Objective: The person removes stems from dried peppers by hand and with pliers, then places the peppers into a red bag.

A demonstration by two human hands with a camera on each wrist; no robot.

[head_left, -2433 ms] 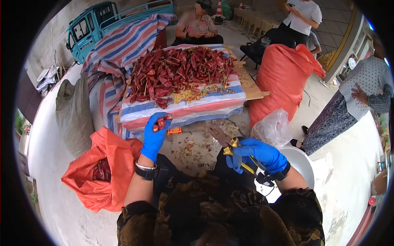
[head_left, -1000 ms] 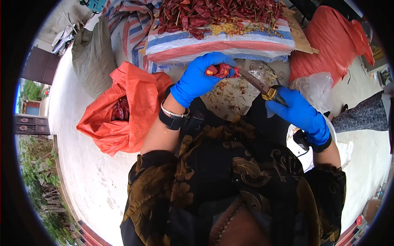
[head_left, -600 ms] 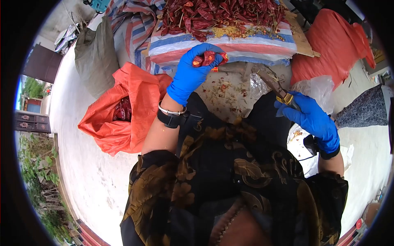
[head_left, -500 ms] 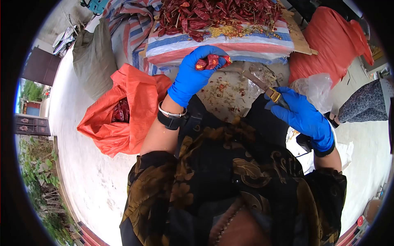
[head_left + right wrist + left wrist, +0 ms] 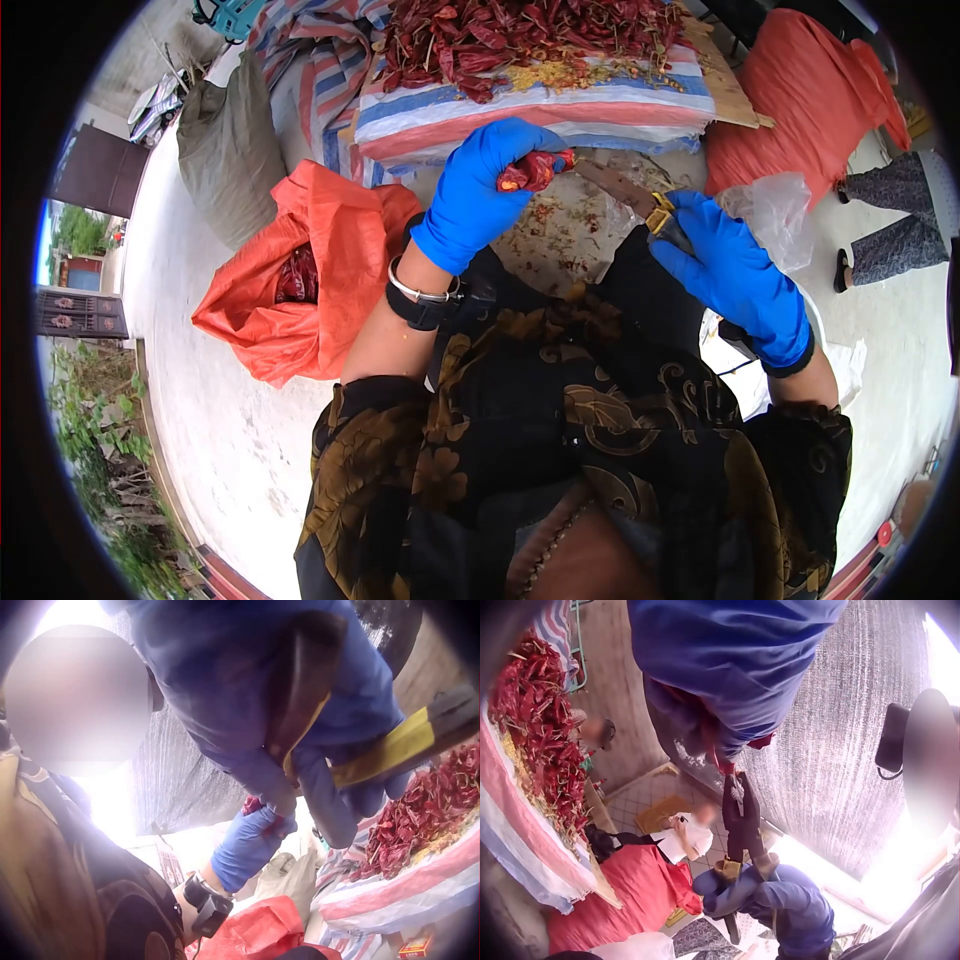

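- The left hand (image 5: 478, 195), in a blue glove, is curled round a small bunch of dried red chillies (image 5: 535, 170). Their ends stick out past the fingertips toward the shears, so the exposed part is free to be reached by the blades.
- The right hand (image 5: 725, 265), also gloved, grips the yellow-marked handles of the shears (image 5: 640, 205). The blades point at the chillies and stop just short of them in the head view. Whether the blades are parted cannot be told.
- The bunch is held in front of the desk (image 5: 540, 100), below its near edge and over the ground, where red scraps and seeds are scattered. Judged: offcuts are left to fall there.
- On the desk lies a heap of loose chillies (image 5: 520, 35) on a striped sheet, within arm's reach.
- Left of the desk, by the person's left arm, an open orange sack (image 5: 290, 270) shows red chillies inside. Judged: it stands close and open for easy access.
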